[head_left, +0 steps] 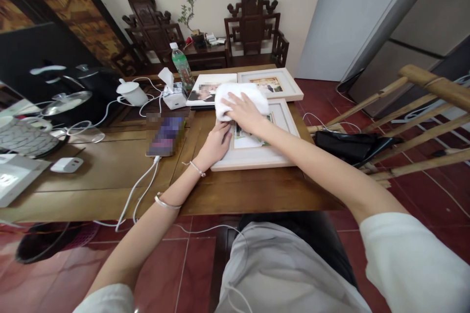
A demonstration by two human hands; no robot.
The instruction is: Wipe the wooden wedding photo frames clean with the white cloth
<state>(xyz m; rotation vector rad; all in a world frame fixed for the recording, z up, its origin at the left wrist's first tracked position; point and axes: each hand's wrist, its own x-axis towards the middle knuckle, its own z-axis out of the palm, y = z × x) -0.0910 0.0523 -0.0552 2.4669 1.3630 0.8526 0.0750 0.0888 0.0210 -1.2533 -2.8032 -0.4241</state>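
A white cloth [240,95], folded into a thick pad, lies under my right hand [244,112], whose fingers press onto it and grip it. The cloth covers the upper left of a white picture frame [257,160] with a light wood edge, lying flat on the table. My left hand [217,143] is closed on the left side of that frame, its fingers near the cloth. Much of the picture inside is hidden by my right hand and forearm. Behind it lie a second picture frame [290,85] and a white-bordered photo panel [231,78].
Left of the frames on the wooden table [253,190] are a charging phone [166,138], a tissue pack [174,97], a green-labelled bottle [181,64] and a lidded white cup [132,93]. White cables cross the left side. A bamboo chair [429,88] stands at the right.
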